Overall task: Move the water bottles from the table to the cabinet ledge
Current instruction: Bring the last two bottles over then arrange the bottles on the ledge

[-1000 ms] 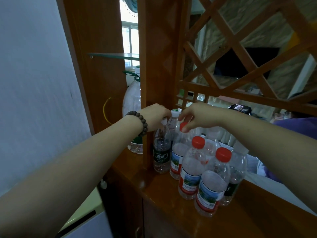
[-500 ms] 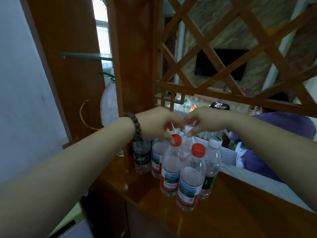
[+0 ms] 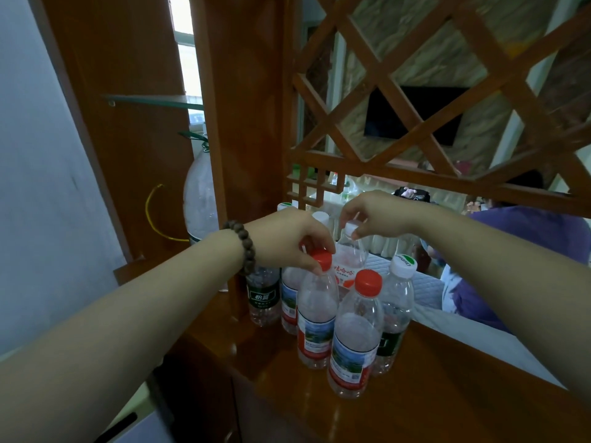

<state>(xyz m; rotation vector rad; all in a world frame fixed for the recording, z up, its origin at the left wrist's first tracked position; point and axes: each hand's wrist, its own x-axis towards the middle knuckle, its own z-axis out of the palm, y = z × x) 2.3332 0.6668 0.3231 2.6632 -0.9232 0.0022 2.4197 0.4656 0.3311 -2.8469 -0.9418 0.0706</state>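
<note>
Several clear water bottles stand clustered on the wooden cabinet ledge. My left hand, with a bead bracelet at the wrist, pinches the red cap of a red-labelled bottle in the middle of the cluster. My right hand grips the white cap of a bottle with a red-and-white label just behind it. Another red-capped bottle stands nearest me. A white-capped bottle with a green label stands at the right. A dark-labelled bottle stands at the left, partly hidden by my wrist.
A thick wooden post and a lattice screen rise right behind the bottles. A large water jug sits left of the post under a glass shelf. A person in purple is beyond the ledge.
My left hand came forward from a back bottle onto the red cap. My right hand shifted from a red cap to the white cap. The view swung right.
</note>
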